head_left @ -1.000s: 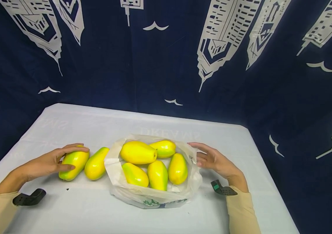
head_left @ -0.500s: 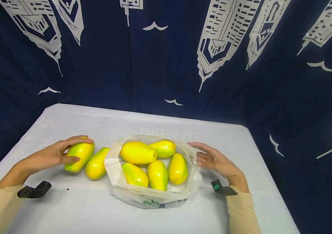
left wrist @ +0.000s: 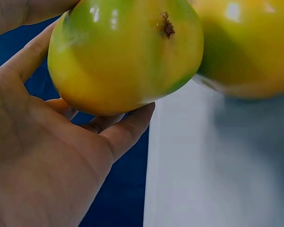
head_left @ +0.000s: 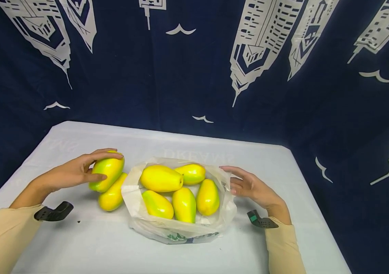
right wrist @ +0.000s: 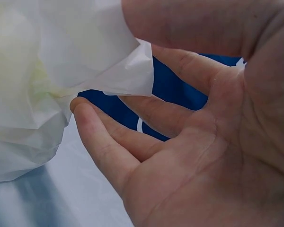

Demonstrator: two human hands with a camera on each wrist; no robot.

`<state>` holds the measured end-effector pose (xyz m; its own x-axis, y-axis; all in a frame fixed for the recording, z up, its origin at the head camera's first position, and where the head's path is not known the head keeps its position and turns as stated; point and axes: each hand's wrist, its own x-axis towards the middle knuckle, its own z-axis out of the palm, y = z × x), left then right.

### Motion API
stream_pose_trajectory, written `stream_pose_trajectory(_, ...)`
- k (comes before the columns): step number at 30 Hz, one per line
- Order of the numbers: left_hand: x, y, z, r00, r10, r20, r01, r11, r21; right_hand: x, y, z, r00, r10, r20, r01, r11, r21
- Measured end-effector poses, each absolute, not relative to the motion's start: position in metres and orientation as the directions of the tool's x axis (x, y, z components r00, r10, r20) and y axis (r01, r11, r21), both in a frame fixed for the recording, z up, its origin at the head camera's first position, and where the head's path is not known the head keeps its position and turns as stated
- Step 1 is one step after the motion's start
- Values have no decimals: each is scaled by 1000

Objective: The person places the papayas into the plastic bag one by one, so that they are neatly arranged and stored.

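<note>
In the head view my left hand (head_left: 72, 173) holds a yellow-green papaya (head_left: 108, 173), thumb on the near side and fingers over the top. The left wrist view shows the brown stem scar of this papaya (left wrist: 128, 56) and fingers wrapped beneath it. Just below and behind it, a second papaya (head_left: 111, 196) lies against the left side of a white plastic bag (head_left: 180, 234). The bag stands with its mouth wide, several papayas (head_left: 184, 204) inside. At its right rim, my right hand (head_left: 252, 188) pinches the thin plastic (right wrist: 132, 71) between thumb and fingers.
A white cloth (head_left: 95, 247) covers the table, and a dark speck (head_left: 79, 221) lies on it at the left. Behind the table hangs a dark blue curtain (head_left: 194, 76) printed with white buildings. Both wrists wear black camera mounts (head_left: 54, 212).
My left hand has lifted the papaya and carried it right and away from me, so it now overlaps the second papaya. The right hand and the bag have stayed put.
</note>
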<state>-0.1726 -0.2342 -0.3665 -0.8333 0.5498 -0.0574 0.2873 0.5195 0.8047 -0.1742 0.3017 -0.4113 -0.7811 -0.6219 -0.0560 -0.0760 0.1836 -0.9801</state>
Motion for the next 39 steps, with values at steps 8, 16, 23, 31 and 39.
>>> stream_pose_trajectory(8, -182, -213, -354, -824, 566, -29, 317, 503, 804, -175, 301, -412, -782, -621, -51, -83, 186, -979)
stream_pose_trajectory(16, -189, -186, -350, -789, 614, 33, 374, 436, 819, -175, 302, -413, -778, -627, -42, -82, 167, -983)
stream_pose_trajectory(23, -188, -160, -337, -781, 623, 45, 393, 434, 811, -175, 303, -412, -786, -615, -60, -70, 186, -980)
stream_pose_trajectory(31, -180, -124, -332, -724, 690, 5, 419, 435, 797, -177, 301, -413, -785, -616, -68, -77, 206, -975)
stream_pose_trajectory(39, -178, -81, -331, -637, 771, -16, 429, 371, 824, -175, 301, -413, -785, -615, -71, -80, 215, -973)
